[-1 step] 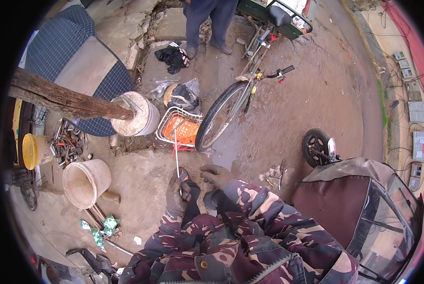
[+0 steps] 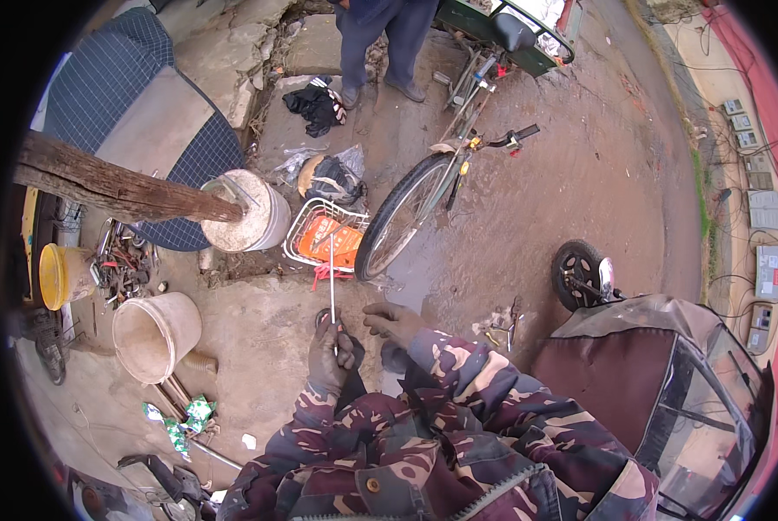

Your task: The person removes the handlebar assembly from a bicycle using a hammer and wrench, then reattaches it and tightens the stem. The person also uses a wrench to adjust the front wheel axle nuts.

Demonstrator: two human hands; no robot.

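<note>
A thin pale rod stands nearly upright in my left hand, whose fingers are wrapped round its lower part. The rod's upper end passes in front of a white wire basket holding a flat orange thing. To the right of the rod and apart from it is my right hand. Its fingers stretch loosely toward the left hand, with nothing visible in them. Both hands look dark, and camouflage sleeves cover the arms. Just beyond the basket is a bicycle front wheel.
At the left stand an off-white bucket, a yellow bucket and a pile of metal tools. A wooden post rises from a filled white bucket. A person stands ahead. A maroon-covered vehicle is on the right.
The rod has tilted from leaning left to nearly upright, its top shifting slightly right. My left hand still grips it; my right hand has barely moved.
</note>
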